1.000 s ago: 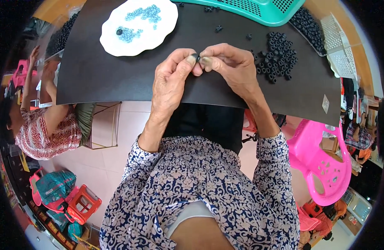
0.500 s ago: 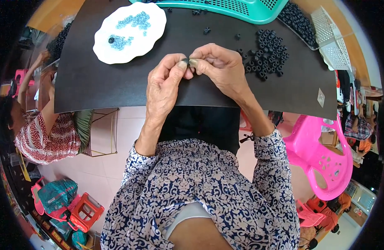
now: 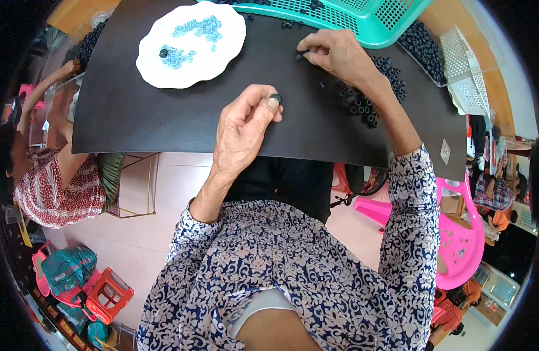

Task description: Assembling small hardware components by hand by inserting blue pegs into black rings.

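Note:
My left hand (image 3: 243, 126) is closed, with a small black rounded piece (image 3: 276, 98) pinched between thumb and forefinger above the table's near part. My right hand (image 3: 345, 58) reaches farther out to the right, its thumb and fingertips closed on another small black piece (image 3: 301, 55) at the tabletop. Behind the right wrist lies a heap of small black hollow caps (image 3: 389, 76), partly hidden by that hand and forearm. On the far left stands a white scalloped plate (image 3: 222, 58) holding small clear bluish bits (image 3: 211, 26) and one black cap (image 3: 163, 53).
A green perforated basket (image 3: 374, 38) stands at the far edge of the dark table (image 3: 181, 123). At right are a clear tray of black caps (image 3: 421, 50) and a white perforated basket (image 3: 465, 70). A pink chair (image 3: 465, 257) is beside me; another person (image 3: 64, 187) sits at left.
My hands have parted. The right hand has moved away and to the right, onto a loose black piece; the left stays closed on its piece. The view has shifted slightly.

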Action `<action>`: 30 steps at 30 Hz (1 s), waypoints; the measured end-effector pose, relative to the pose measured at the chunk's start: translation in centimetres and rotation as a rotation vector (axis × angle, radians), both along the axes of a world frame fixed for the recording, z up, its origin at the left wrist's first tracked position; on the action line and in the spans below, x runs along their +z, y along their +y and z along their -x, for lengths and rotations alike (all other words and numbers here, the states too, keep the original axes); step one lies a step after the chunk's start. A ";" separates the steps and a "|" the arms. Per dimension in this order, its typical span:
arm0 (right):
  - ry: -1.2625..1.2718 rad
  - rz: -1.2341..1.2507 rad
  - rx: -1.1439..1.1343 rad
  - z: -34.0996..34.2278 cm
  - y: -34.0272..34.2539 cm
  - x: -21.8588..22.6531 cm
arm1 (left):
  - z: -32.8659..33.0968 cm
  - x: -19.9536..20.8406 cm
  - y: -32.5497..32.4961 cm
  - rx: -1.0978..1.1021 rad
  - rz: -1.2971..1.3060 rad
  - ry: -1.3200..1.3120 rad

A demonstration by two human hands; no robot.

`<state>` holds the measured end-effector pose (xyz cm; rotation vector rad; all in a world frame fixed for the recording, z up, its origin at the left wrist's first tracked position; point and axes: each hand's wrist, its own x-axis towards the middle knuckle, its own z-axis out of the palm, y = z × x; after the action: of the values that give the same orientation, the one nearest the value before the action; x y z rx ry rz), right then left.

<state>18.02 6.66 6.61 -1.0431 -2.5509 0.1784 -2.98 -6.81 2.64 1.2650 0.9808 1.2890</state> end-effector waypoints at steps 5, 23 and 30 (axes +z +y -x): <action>0.005 0.041 -0.067 0.1 0.7 -0.3 | 0.1 0.0 0.4 -0.004 0.014 -0.005; 1.176 0.810 -0.186 2.6 -10.6 -3.5 | -1.0 -0.7 2.3 -0.032 0.072 -0.194; 1.243 0.833 -0.167 2.2 -10.3 -3.9 | -1.3 -0.7 2.7 -0.064 0.026 -0.098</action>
<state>15.86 -3.68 2.73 -0.9020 -1.2095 1.4049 -1.64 -4.12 1.94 1.1926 0.8783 1.2725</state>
